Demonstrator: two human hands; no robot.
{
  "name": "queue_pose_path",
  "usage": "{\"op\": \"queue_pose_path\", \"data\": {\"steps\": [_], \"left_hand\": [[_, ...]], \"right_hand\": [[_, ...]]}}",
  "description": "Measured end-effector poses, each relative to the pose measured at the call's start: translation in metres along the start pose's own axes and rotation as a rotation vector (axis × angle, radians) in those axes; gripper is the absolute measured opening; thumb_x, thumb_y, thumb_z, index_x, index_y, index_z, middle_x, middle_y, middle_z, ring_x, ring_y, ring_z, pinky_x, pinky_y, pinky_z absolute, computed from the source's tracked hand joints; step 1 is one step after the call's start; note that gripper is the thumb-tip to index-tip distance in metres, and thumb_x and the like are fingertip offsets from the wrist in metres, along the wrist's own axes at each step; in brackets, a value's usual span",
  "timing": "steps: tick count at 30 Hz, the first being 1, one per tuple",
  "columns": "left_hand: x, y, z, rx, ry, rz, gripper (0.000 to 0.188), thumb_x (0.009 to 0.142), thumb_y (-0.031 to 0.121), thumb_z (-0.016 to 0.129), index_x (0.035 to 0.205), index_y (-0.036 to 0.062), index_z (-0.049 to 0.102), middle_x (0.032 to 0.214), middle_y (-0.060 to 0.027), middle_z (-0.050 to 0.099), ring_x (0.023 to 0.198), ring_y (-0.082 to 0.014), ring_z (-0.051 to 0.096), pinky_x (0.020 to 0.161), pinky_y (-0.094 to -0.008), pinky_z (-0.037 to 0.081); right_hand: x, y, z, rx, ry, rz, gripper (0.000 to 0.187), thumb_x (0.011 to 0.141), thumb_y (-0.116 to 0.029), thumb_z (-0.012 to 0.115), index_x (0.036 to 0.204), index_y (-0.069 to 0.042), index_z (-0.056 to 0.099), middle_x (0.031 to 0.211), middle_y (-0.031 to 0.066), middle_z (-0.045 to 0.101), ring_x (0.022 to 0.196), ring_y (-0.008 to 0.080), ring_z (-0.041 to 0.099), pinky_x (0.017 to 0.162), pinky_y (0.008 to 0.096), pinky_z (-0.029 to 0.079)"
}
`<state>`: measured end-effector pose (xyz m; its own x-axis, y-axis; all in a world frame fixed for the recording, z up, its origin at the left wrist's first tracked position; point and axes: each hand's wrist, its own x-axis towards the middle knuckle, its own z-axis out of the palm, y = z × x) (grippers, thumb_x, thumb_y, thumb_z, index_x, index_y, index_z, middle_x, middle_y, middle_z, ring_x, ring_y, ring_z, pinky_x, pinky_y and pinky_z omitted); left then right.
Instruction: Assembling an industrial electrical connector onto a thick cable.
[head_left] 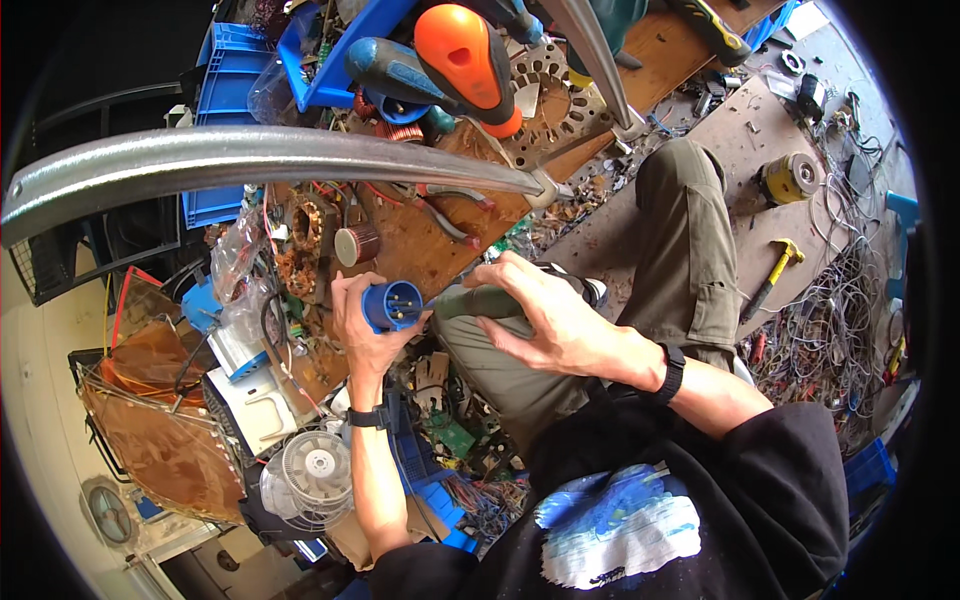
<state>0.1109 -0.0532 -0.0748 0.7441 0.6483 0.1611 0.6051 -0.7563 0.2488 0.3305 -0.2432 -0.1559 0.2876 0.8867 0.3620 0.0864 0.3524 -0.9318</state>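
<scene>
A blue round industrial plug point(391, 306) with several metal pins inside its collar is in my left hand point(358, 330), fingers wrapped round it, the pin end facing up. My right hand point(550, 318) is held apart from the plug, over my bent knee, with its thumb and fingers spread and nothing seen between them. Past my left hand, a copper-wound coil point(358, 243) lies on the brown wooden board point(405, 262). Red-handled pliers point(445, 222) rest on that board too.
A curved metal bar point(270, 160) crosses above the work area. Orange and blue-handled tools point(465, 60) stand beside a blue bin point(345, 50). On the right lie a yellow hammer point(772, 278), a yellow-black spool point(790, 178) and tangled grey cables point(830, 320). A fan point(315, 465) stands lower left.
</scene>
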Motion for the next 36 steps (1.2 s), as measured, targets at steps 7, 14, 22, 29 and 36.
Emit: {"op": "queue_pose_path", "data": {"steps": [7, 14, 22, 29, 36], "left_hand": [[0.0, 0.0, 0.0, -0.008, -0.015, 0.002, 0.071, 0.055, 0.01, 0.1, 0.117, 0.0062, 0.065, 0.111, -0.0109, 0.057, 0.105, -0.0337, 0.059, 0.095, -0.0454, 0.049], [0.001, 0.003, 0.0, 0.017, -0.012, -0.002, 0.071, 0.056, 0.009, 0.099, 0.118, 0.0065, 0.065, 0.111, -0.0108, 0.056, 0.104, -0.0334, 0.059, 0.095, -0.0449, 0.049], [0.001, 0.003, -0.001, 0.012, -0.025, -0.019, 0.069, 0.06, 0.012, 0.1, 0.118, 0.006, 0.064, 0.111, -0.0103, 0.055, 0.103, -0.0324, 0.06, 0.093, -0.0441, 0.049], [0.002, 0.004, 0.0, 0.028, -0.03, -0.017, 0.069, 0.06, 0.013, 0.102, 0.118, 0.0052, 0.064, 0.11, -0.01, 0.054, 0.102, -0.0317, 0.06, 0.092, -0.0434, 0.049], [0.003, 0.005, -0.001, 0.03, -0.029, 0.002, 0.071, 0.06, 0.014, 0.103, 0.118, 0.0048, 0.064, 0.11, -0.01, 0.054, 0.102, -0.0313, 0.059, 0.092, -0.0429, 0.049]], "right_hand": [[0.002, 0.003, -0.001, 0.023, 0.031, -0.033, 0.06, 0.103, -0.028, 0.079, 0.146, 0.002, 0.051, 0.126, 0.026, 0.063, 0.116, 0.0446, 0.064, 0.097, 0.0509, 0.055], [0.001, -0.005, -0.002, -0.102, -0.033, 0.291, 0.062, 0.1, -0.025, 0.08, 0.148, 0.0, 0.049, 0.115, 0.0254, 0.07, 0.103, 0.0457, 0.071, 0.087, 0.0517, 0.058], [0.005, -0.014, -0.007, -0.015, 0.021, 0.193, 0.064, 0.098, -0.026, 0.082, 0.145, 0.002, 0.049, 0.117, 0.0249, 0.062, 0.107, 0.0426, 0.067, 0.091, 0.0481, 0.056], [0.007, -0.01, -0.011, 0.01, 0.092, 0.078, 0.064, 0.101, -0.026, 0.079, 0.149, 0.002, 0.047, 0.111, 0.031, 0.068, 0.098, 0.0469, 0.072, 0.087, 0.0527, 0.058], [0.003, 0.001, -0.003, 0.032, 0.138, -0.03, 0.058, 0.097, -0.02, 0.082, 0.143, 0.001, 0.052, 0.125, 0.0254, 0.066, 0.113, 0.0423, 0.069, 0.097, 0.0478, 0.057]]}}
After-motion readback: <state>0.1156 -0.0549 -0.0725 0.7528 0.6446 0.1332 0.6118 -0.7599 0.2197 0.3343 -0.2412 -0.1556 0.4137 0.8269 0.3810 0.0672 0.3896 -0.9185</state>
